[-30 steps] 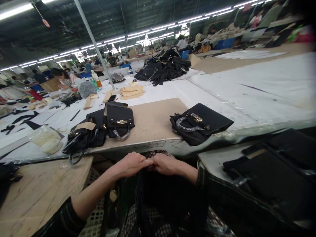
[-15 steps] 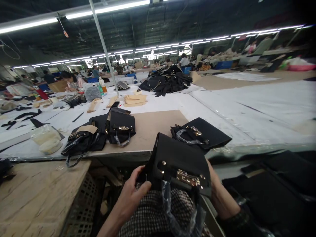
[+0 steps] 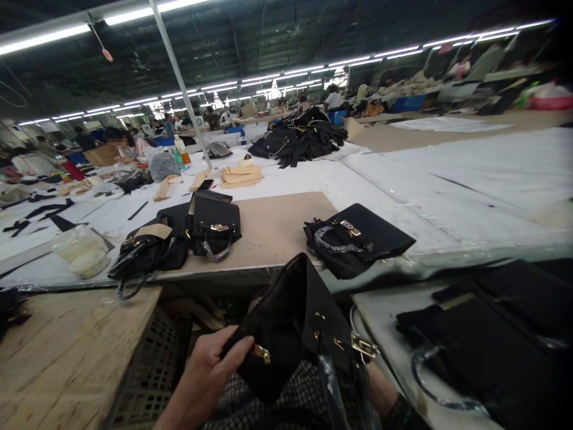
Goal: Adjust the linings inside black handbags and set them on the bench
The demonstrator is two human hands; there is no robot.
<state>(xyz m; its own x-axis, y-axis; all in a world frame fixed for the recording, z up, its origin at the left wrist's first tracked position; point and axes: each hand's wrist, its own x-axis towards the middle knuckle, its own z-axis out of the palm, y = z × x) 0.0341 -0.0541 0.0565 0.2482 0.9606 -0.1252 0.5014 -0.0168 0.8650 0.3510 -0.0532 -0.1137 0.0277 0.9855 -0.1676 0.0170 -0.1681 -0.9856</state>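
A black handbag with a gold clasp and plastic-wrapped handles is held over my lap, turned so its side and a gold zipper pull show. My left hand grips its left edge, thumb near the zipper pull. On the right, my right hand supports the bag from behind; its fingers are hidden by the bag. Just beyond lies another black handbag at the table edge. A third black handbag sits farther left on brown board, beside a black bag with a tan piece on it.
The white-covered table spans the front. A heap of black pieces and a stack of tan pieces lie farther back. At left is a wooden board over a plastic crate. More black bags lie at right.
The handbag has been turned from its front to its side, its clasp swinging right and its zipper side coming into view. My left hand has moved slightly left and down.
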